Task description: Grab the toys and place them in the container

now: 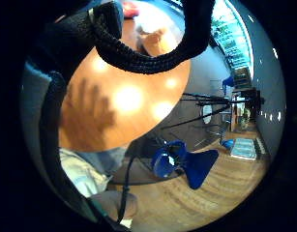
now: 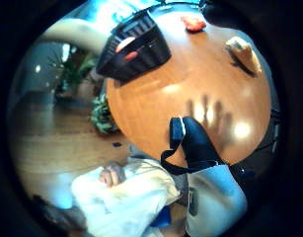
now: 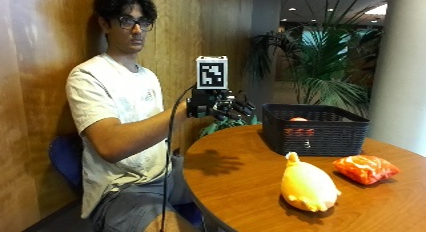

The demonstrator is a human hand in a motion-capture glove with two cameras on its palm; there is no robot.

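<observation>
My gloved right hand point(image 3: 223, 106) hovers above the near-left part of the round wooden table point(image 3: 253, 177), fingers spread and holding nothing; its shadow falls on the wood below. A black woven basket point(image 3: 313, 128) stands at the back of the table with a red toy point(image 3: 298, 120) inside; the basket point(image 2: 133, 47) also shows in the thumb side view. A yellow-orange plush toy point(image 3: 307, 186) lies on the table in front of the basket. An orange-red crinkled toy point(image 3: 365, 168) lies beside it, nearer the table's right edge.
The person sits at the table's left edge against a wood-panelled wall. A large potted palm point(image 3: 319, 67) stands behind the basket, and a pale column point(image 3: 399, 67) at the right. A blue chair point(image 1: 182, 164) stands on the floor beside the table.
</observation>
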